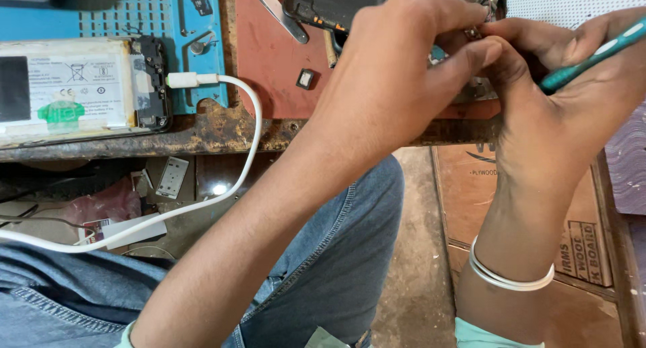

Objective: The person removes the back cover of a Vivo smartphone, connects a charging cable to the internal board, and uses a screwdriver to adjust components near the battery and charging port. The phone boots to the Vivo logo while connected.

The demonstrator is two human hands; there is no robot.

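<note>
1. Left hand (pixel 397 65) reaches across from the lower left, its forearm rising diagonally over the denim-clad lap (pixel 316 260); thumb and forefinger pinch together at a small metal part (pixel 475 33) near the top of the view, just over the bench edge.
2. Right hand (pixel 558 85) comes up from the lower right, a white bangle (pixel 509 275) on the wrist, and grips a teal-handled tool (pixel 592 55) that slants out to the upper right; its fingertips meet those of the left hand at the small part.
3. Between the two forearms the bare floor (pixel 417 254) gives open room; to the right a brown plywood board (pixel 531 186) with dark printed lettering leans below the bench.
4. A worn, chipped wooden bench edge (pixel 202 136) runs across the middle, the hands working just above it.
5. From the lower left a white charging cable (pixel 245 139) loops up over that edge, and its plug sits in an opened phone (pixel 81 85) whose pale battery carries a black patch, a green patch and small grey symbols.
6. Farther back, a blue mat (pixel 202 52) lies beside a red-brown mat (pixel 276 72), which bears a small square chip (pixel 305 79), metal tweezers (pixel 279 15) and a dark phone frame (pixel 333 5) at the top edge.
</note>
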